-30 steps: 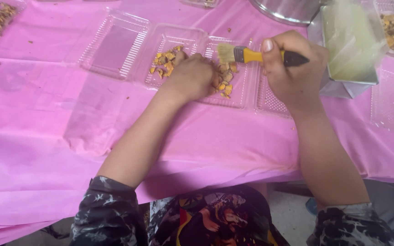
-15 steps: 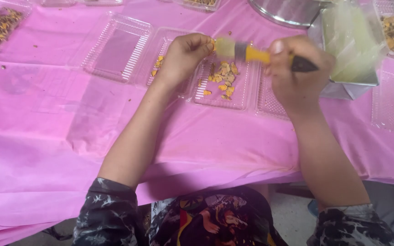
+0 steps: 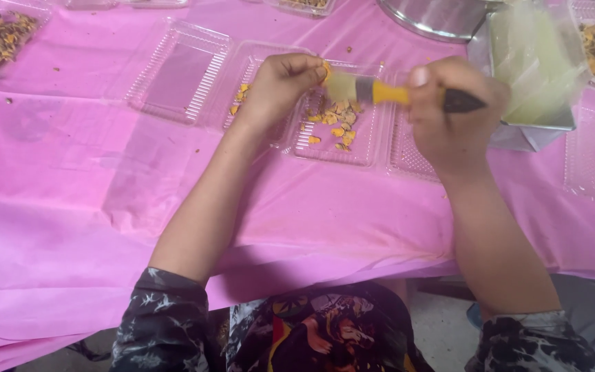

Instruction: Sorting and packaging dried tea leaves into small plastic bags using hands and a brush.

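1. A small orange piece (image 3: 325, 71) is pinched in the closed fingers of the left hand (image 3: 280, 86), held above the clear tray (image 3: 366, 141).
2. A brush (image 3: 387, 91) is gripped in the right hand (image 3: 452, 110), fingers wrapped tight; its bristles are pressed against the piece.
3. Orange bits (image 3: 335, 124) are scattered in the tray on the pink surface (image 3: 70, 207).

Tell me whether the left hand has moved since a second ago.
Yes. The left hand lifted off the orange pieces in the clear tray and rose to the brush bristles.
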